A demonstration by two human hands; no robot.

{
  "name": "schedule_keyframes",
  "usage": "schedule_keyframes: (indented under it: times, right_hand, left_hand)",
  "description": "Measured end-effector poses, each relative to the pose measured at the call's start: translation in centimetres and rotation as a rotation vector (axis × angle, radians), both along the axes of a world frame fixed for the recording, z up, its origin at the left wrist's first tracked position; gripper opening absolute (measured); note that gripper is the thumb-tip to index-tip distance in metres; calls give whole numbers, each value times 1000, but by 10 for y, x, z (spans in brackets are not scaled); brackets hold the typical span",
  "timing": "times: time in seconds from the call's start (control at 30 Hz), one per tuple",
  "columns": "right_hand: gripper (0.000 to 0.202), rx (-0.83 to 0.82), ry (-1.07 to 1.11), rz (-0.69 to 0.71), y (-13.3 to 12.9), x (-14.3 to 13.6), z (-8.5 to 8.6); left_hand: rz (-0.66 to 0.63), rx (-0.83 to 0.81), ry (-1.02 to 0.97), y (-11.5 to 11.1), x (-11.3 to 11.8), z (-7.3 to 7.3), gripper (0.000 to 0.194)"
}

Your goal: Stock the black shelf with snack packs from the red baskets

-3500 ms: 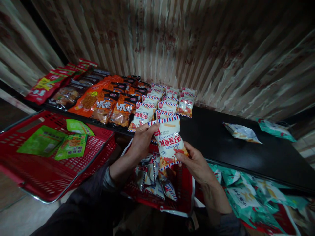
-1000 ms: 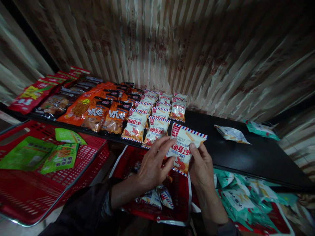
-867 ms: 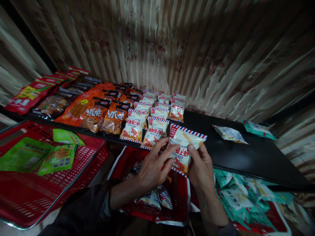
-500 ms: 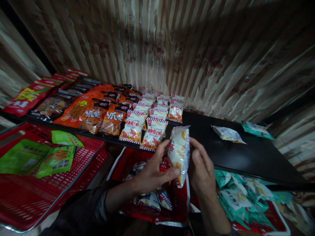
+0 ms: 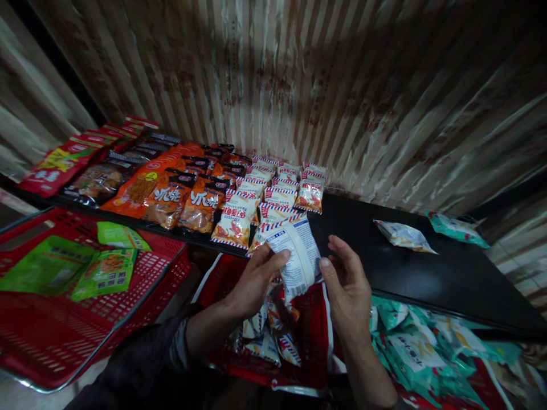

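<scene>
A small white snack bag (image 5: 299, 256) shows its printed back with a pale seam and a barcode; it tilts over the front edge of the black shelf (image 5: 397, 279). My left hand (image 5: 254, 282) grips it by its left side, thumb on top. My right hand (image 5: 348, 285) stands open at the bag's right edge, fingers apart, its thumb tip close to the wrapper; whether it touches I cannot tell. Behind lie rows of matching shrimp-snack bags (image 5: 235, 219), front side up. Below, a red basket (image 5: 314, 347) holds several more such bags (image 5: 262, 344).
Orange and black snack packs (image 5: 200, 202) and red packs (image 5: 64, 162) line the shelf's left. A white pack (image 5: 404, 235) and a teal pack (image 5: 457, 228) lie to the right. Another red basket (image 5: 171, 270) holds green packs (image 5: 106, 273); teal bags (image 5: 419, 353) fill a basket at lower right.
The bag has turned from its front to its printed back and tilted toward the shelf. My right hand has moved from behind the bag to its right edge. The view has shifted slightly.
</scene>
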State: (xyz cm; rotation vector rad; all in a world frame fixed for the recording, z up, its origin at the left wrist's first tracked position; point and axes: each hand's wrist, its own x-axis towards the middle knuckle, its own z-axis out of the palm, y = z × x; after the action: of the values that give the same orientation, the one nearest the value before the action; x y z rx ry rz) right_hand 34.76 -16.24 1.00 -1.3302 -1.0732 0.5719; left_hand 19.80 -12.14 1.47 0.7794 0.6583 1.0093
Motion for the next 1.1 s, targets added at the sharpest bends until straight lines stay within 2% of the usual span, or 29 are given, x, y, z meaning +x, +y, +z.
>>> schedule_keyframes:
  times: [0.17,0.23,0.37,0.5,0.63,0.8,1.1]
  right_hand:
    - [54,-223,499,178,7,-4,-7]
    - [56,-263,577,224,7,-8,-6]
    - [51,-246,658,212,7,-12,-5]
    - [45,-259,676,257,8,-12,-9]
    - [49,-268,647,281,7,-14,-15]
    - [48,-325,629,373,4,-16,-19]
    - [46,-362,549,390,4,-17,-17]
  left_hand:
    - [111,-86,-44,7,-4,11,33]
    - [159,-80,-34,9,-5,13,29]
    - [182,-53,-73,12,-6,14,28]
    - [205,-17,-50,14,-9,17,29]
    - [260,5,15,19,-15,19,30]
    - [291,12,63,30,-25,13,32]
    - [280,0,6,37,-28,10,37]
